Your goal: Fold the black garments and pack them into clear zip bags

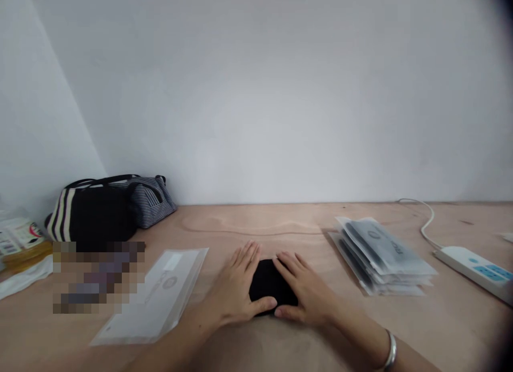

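A small folded black cloth item [267, 283] lies on the wooden table [256, 222] in front of me. My left hand [237, 286] lies flat on its left side, fingers stretched out, thumb along its near edge. My right hand [306, 291] lies flat on its right side, fingers spread forward, thumb meeting the left thumb. Both hands press on the cloth; neither grips it. A silver bracelet [390, 351] is on my right wrist.
An empty clear plastic bag [156, 294] lies left of my hands. A stack of bagged dark items [380, 254] sits to the right, a white power strip [476, 268] with cable beyond it. A striped bag [108, 206] stands at back left against the wall.
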`<state>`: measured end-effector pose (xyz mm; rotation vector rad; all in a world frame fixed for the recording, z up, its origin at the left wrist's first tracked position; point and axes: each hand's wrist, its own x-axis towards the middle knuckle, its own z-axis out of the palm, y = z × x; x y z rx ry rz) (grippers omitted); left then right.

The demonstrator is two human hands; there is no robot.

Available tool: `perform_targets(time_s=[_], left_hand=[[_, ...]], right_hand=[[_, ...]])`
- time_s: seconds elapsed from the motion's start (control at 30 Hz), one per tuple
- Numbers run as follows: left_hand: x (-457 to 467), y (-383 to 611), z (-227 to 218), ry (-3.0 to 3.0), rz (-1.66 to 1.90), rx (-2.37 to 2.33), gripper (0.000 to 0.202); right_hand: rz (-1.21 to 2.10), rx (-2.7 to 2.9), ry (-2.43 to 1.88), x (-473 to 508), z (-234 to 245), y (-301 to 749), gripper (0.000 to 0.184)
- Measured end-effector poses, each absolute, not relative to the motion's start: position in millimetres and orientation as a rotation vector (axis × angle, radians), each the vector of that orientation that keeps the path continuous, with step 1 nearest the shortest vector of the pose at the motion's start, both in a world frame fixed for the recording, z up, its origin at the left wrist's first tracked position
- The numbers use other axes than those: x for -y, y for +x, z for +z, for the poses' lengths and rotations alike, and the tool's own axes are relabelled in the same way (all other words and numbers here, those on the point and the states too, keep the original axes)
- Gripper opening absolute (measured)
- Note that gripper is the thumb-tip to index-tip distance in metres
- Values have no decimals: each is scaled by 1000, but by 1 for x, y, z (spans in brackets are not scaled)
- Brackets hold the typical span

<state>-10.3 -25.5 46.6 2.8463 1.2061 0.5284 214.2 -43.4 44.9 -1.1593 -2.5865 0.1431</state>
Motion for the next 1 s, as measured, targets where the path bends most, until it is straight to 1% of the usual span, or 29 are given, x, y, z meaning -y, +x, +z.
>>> perform_targets(time_s=[0.03, 0.13, 0.27, 0.33, 0.47, 0.6, 0.67, 0.7, 0.77, 0.83, 0.9, 1.0], left_hand=[[24, -7, 43, 2822, 450, -1178, 87], [23, -3, 30, 2751, 254, -1098, 82], [26, -7, 26, 2750, 243, -1045, 93], [30, -10, 31, 2767, 293, -1007, 91], [37, -16, 45, 2686, 474, -917, 67], [30, -15, 56, 2278, 739, -949, 51], [21, -11, 56, 2100, 820, -1040, 44], [17, -9, 55, 2068, 843, -1122, 42], [11, -5, 50, 2135, 898, -1318, 39], [10, -2, 43, 2331, 927, -1426, 37], [12, -1, 34, 2546, 794, -1370, 40], [17, -1, 18, 2670, 453, -1268, 48]], right_hand=[[151, 2623, -1173, 44, 37, 214, 82], [173, 2682, -1216, 44, 19, 214, 73], [136, 2707, -1201, 44, 17, 214, 64], [140, 2720, -1160, 45, 24, 214, 59], [297, 2584, -1106, 47, 45, 216, 58], [610, 2193, -1151, 36, 60, 218, 46], [683, 2072, -1265, 26, 60, 218, 43], [647, 2047, -1335, 21, 58, 217, 41], [451, 2041, -1423, 15, 53, 213, 36], [254, 2101, -1379, 15, 48, 209, 33], [191, 2281, -1257, 19, 44, 204, 38], [233, 2570, -1168, 25, 40, 200, 51]])
